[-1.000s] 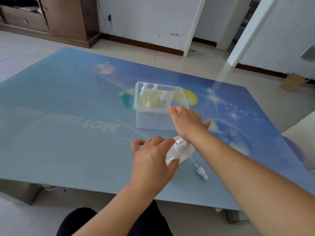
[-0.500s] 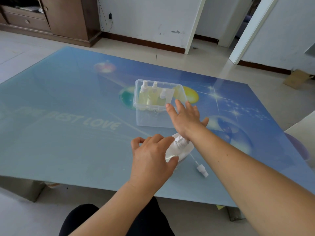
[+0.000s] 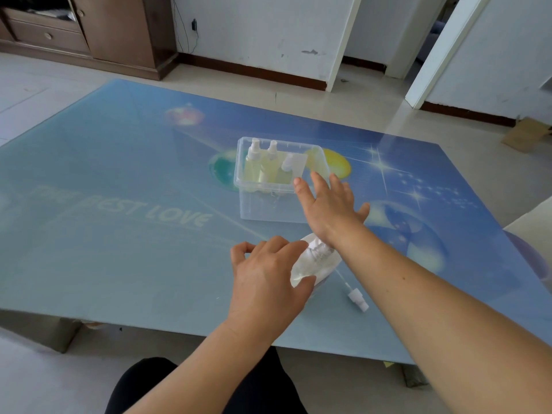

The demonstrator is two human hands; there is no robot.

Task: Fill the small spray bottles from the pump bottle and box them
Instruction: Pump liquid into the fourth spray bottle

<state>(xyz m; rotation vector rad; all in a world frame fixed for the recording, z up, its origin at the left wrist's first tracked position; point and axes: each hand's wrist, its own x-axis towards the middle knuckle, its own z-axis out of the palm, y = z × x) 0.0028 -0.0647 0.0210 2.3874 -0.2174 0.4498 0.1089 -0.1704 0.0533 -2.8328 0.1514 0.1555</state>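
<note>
White plastic fills the grip: the left hand (image 3: 264, 282) curls round the pump bottle (image 3: 313, 262), thumb on its near side and fingers over the far side, so the bottle stands on the glass table (image 3: 119, 234) under the palm; its pump head is partly hidden by the right forearm, which crosses just above it; just right of the grip and a little nearer the person, a loose white spray cap (image 3: 357, 298) with its thin dip tube lies flat on the glass, apart from the bottle; beyond the grip, the right hand (image 3: 330, 204) is spread wide with straight fingers and holds nothing, its fingertips at the near right rim of the clear plastic box (image 3: 268, 210), though whether they touch the rim or hover over it I cannot tell; inside the box, at its far end, three small spray bottles (image 3: 264, 165) of pale yellow liquid stand upright side by side, two with their caps clear to see, the third blurred behind a white label on the box wall; farther out, a brown wooden cabinet (image 3: 119, 28) stands against the wall, well left of the grip.
</note>
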